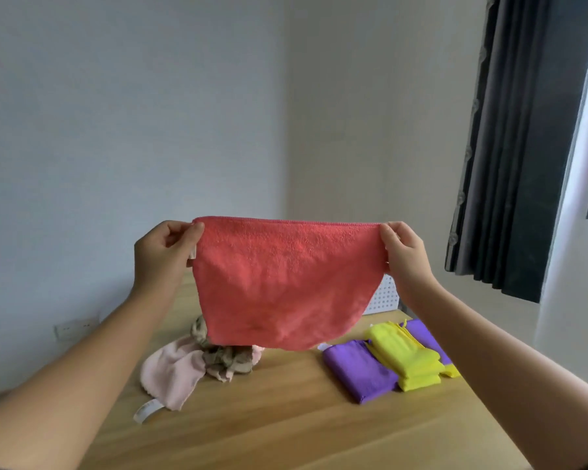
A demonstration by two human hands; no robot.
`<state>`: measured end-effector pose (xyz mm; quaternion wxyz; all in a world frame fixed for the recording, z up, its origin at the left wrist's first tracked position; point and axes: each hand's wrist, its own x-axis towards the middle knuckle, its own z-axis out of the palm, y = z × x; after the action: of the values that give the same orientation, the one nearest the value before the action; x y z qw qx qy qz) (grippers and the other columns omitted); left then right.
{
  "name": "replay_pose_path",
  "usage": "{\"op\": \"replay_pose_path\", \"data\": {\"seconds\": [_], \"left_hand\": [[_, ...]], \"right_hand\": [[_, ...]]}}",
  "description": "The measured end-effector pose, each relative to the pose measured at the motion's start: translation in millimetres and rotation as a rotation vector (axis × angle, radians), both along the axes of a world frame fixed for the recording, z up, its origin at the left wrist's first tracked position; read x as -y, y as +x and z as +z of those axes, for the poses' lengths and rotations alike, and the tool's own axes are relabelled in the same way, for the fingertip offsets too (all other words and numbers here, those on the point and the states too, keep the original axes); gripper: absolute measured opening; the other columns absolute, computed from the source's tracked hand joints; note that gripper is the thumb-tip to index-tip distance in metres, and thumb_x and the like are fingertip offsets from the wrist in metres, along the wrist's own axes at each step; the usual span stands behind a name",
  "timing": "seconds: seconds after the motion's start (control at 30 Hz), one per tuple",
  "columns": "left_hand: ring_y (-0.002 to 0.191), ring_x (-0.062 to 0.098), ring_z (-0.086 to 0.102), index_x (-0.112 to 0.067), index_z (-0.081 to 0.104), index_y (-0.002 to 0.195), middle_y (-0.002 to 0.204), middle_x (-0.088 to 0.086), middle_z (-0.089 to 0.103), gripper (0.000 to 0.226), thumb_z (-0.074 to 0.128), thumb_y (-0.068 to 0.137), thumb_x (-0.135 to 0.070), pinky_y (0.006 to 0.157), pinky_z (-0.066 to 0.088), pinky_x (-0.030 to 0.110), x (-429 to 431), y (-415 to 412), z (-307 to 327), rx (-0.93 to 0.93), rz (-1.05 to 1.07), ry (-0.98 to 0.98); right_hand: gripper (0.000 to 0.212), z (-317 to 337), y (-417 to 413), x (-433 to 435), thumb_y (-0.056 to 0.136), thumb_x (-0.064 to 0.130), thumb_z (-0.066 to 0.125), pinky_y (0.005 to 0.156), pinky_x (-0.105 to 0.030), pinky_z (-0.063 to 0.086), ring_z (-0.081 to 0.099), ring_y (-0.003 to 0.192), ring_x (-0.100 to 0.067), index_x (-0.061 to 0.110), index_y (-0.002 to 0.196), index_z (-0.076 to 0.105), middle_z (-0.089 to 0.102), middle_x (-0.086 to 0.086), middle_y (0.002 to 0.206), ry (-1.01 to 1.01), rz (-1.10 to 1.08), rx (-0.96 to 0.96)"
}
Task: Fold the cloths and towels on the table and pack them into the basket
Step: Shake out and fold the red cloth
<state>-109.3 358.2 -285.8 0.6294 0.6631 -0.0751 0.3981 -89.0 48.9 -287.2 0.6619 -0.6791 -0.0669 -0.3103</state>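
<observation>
A coral-red towel (286,283) hangs spread out in the air above the wooden table (286,418). My left hand (163,252) pinches its top left corner and my right hand (404,252) pinches its top right corner. Below it on the table lie a crumpled pale pink cloth (174,371) and a bunched brown-beige cloth (228,361), partly hidden by the towel. To the right sit folded cloths: a purple one (360,371), yellow ones (408,357) and another purple one (425,334). A white perforated basket (384,296) shows behind the towel's right edge.
Grey walls meet in a corner behind the table. A dark curtain (523,147) hangs at the right by a window. A wall socket (72,329) sits low on the left wall. Bare table surface lies in front of the cloths.
</observation>
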Motion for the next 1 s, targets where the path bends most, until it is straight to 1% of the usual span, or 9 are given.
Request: {"op": "replay_pose_path", "data": {"seconds": [0.1, 0.2, 0.3, 0.4, 0.53, 0.67, 0.77, 0.87, 1.0], "left_hand": [[0.061, 0.008, 0.052, -0.018, 0.062, 0.076, 0.064, -0.004, 0.056, 0.014, 0.065, 0.087, -0.025, 0.059, 0.048, 0.026, -3.8, -29.3, -33.7, -0.048, -0.013, -0.022], [0.053, 0.001, 0.048, -0.019, 0.062, 0.075, 0.053, -0.013, 0.053, 0.015, 0.063, 0.088, -0.026, 0.056, 0.040, 0.018, -4.6, -60.4, -75.5, -0.109, -0.009, 0.013], [0.061, 0.009, 0.052, -0.019, 0.064, 0.080, 0.066, -0.003, 0.059, 0.010, 0.062, 0.089, -0.023, 0.061, 0.042, 0.024, -3.4, -82.3, -114.4, -0.168, -0.041, 0.032], [0.059, 0.007, 0.055, -0.021, 0.067, 0.081, 0.061, -0.007, 0.062, 0.011, 0.061, 0.089, -0.018, 0.056, 0.045, 0.022, -5.8, -94.7, -155.3, -0.279, -0.079, 0.091], [0.067, 0.023, 0.056, -0.009, 0.065, 0.078, 0.075, 0.017, 0.065, 0.016, 0.056, 0.091, -0.011, 0.063, 0.041, 0.033, -16.5, -93.4, -201.2, -0.493, -0.051, 0.289], [0.061, 0.023, 0.052, -0.013, 0.054, 0.067, 0.059, 0.004, 0.054, 0.023, 0.053, 0.090, -0.008, 0.059, 0.035, 0.033, -17.3, -82.1, -227.0, -0.634, 0.026, 0.472], [0.053, 0.016, 0.045, -0.015, 0.047, 0.065, 0.052, -0.004, 0.045, 0.023, 0.054, 0.087, -0.010, 0.054, 0.031, 0.031, -12.5, -74.6, -237.6, -0.645, 0.102, 0.599], [0.054, 0.017, 0.049, -0.020, 0.046, 0.069, 0.056, -0.002, 0.051, 0.019, 0.056, 0.082, -0.010, 0.051, 0.036, 0.032, -8.3, -63.0, -239.5, -0.645, 0.189, 0.704], [0.065, 0.021, 0.054, -0.021, 0.045, 0.085, 0.073, -0.005, 0.054, 0.013, 0.051, 0.084, -0.010, 0.053, 0.041, 0.034, -1.2, -55.1, -243.9, -0.679, 0.266, 0.953]], "right_hand": [[0.022, -32.3, -28.6, 4.5, 0.098, 0.019, 0.045, 0.054, -0.026, 0.031, 0.037, 0.061, -0.011, 0.021, 0.077, 0.054, 0.040, 0.004, 0.068, -0.039, 0.060, -0.050], [0.018, -68.1, -58.8, 11.3, 0.097, 0.020, 0.046, 0.048, -0.024, 0.025, 0.033, 0.058, -0.011, 0.017, 0.081, 0.055, 0.039, 0.002, 0.067, -0.066, 0.092, -0.103], [0.020, -101.6, -80.1, 14.0, 0.096, 0.022, 0.049, 0.051, -0.024, 0.027, 0.036, 0.061, -0.010, 0.018, 0.078, 0.056, 0.043, 0.003, 0.067, -0.084, 0.083, -0.152], [0.023, -136.0, -93.1, 12.5, 0.096, 0.022, 0.049, 0.051, -0.023, 0.029, 0.037, 0.058, -0.006, 0.020, 0.074, 0.057, 0.044, 0.009, 0.062, -0.153, 0.055, -0.241], [0.023, -178.2, -87.9, 8.0, 0.096, 0.015, 0.050, 0.051, -0.023, 0.028, 0.036, 0.055, -0.007, 0.018, 0.073, 0.056, 0.042, 0.009, 0.059, -0.245, 0.088, -0.329], [0.030, -207.3, -65.4, -1.3, 0.093, 0.011, 0.052, 0.054, -0.025, 0.030, 0.041, 0.059, -0.011, 0.021, 0.065, 0.048, 0.045, 0.009, 0.059, -0.476, 0.032, -0.387], [0.022, -227.3, -52.6, -6.4, 0.093, 0.015, 0.049, 0.054, -0.024, 0.032, 0.049, 0.067, -0.017, 0.021, 0.071, 0.048, 0.053, 0.006, 0.066, -0.737, 0.010, -0.433], [0.010, -233.8, -43.7, -10.5, 0.092, 0.016, 0.049, 0.060, -0.031, 0.034, 0.054, 0.071, -0.021, 0.011, 0.084, 0.053, 0.059, -0.001, 0.073, -0.874, -0.012, -0.389], [0.007, -232.6, -34.6, -15.5, 0.089, 0.014, 0.050, 0.064, -0.037, 0.038, 0.052, 0.070, -0.025, 0.009, 0.084, 0.051, 0.058, -0.004, 0.076, -1.012, -0.005, -0.311]]}}
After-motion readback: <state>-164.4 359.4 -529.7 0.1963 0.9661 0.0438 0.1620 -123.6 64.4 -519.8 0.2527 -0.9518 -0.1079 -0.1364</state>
